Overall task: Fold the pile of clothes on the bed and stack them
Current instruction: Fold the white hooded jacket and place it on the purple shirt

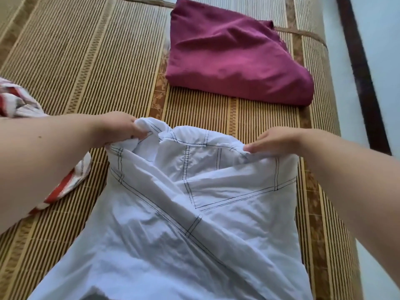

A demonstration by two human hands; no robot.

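Observation:
White trousers with dark stitching (pixel 184 224) lie spread on the bamboo mat (pixel 86 68), waistband away from me, legs running out of the bottom of the view. My left hand (pixel 121 128) is shut on the left end of the waistband, bunching the cloth. My right hand (pixel 275 140) pinches the right end of the waistband with its fingertips. A folded maroon garment (pixel 233 55) lies flat on the mat beyond the trousers, to the right.
A red-and-white patterned garment (pixel 19 102) lies crumpled at the left edge, partly under my left forearm. The mat's right edge (pixel 329 105) runs beside a dark bed rail (pixel 361 68) and a pale wall.

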